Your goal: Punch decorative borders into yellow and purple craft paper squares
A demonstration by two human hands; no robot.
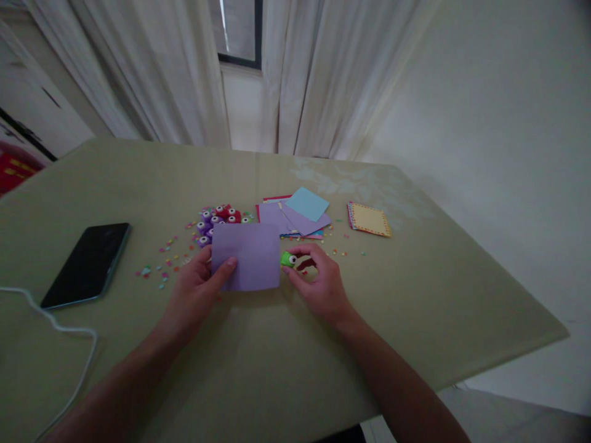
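My left hand (202,280) grips the left side of a square purple sheet of paper (252,255), thumb on its front, tilted up above the table. At the sheet's right edge, my right hand (318,274) pinches a small green figure with a big eye (288,259) between thumb and fingers. Part of that figure may be hidden by the sheet. Behind the sheet lies a cluster of similar purple eyed figures (205,227) and red eyed figures (227,213), partly covered by it.
Loose paper sheets, with a light blue sheet (308,203) on top, lie beyond my hands. A stack of bordered cards (369,219) is at the right. Colourful confetti (146,271) is scattered about. At the left are a black tablet (90,264) and a white cable (69,329).
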